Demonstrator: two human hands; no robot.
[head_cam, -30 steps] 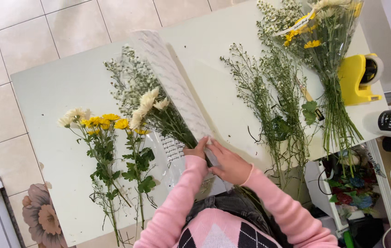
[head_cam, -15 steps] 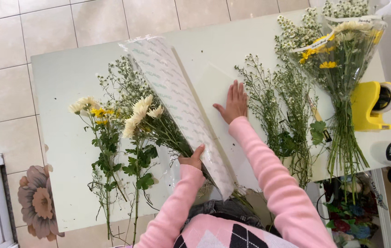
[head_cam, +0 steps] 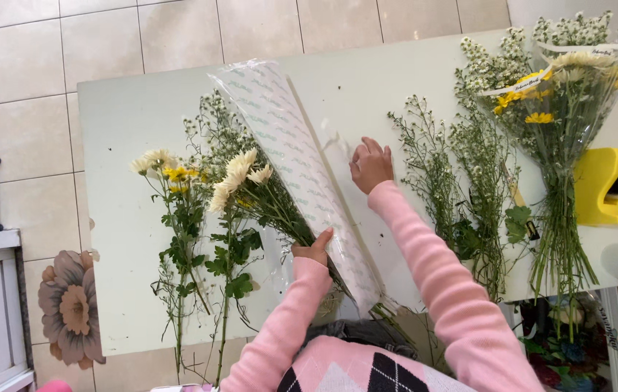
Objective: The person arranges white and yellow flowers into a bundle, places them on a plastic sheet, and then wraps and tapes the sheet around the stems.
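Observation:
A long sleeve of clear wrapping film with a pale green print [head_cam: 296,156] lies slantwise on the pale table [head_cam: 127,116], over the stems of cream and yellow flowers [head_cam: 240,178]. My left hand [head_cam: 315,248] grips the sleeve's lower edge together with the stems. My right hand [head_cam: 371,165] lies flat, fingers spread, on the clear film to the right of the printed part. Both arms wear pink sleeves.
Loose yellow and cream flowers [head_cam: 171,210] lie left. Sprigs of small white filler flowers [head_cam: 461,189] lie right, beside a wrapped bouquet [head_cam: 563,123]. A yellow tape dispenser [head_cam: 607,185] stands at the right edge. More flowers [head_cam: 563,348] sit below the table.
My right hand has gone from near my left hand up and right across the film, and now rests flat on it. My left hand has stayed on the stems.

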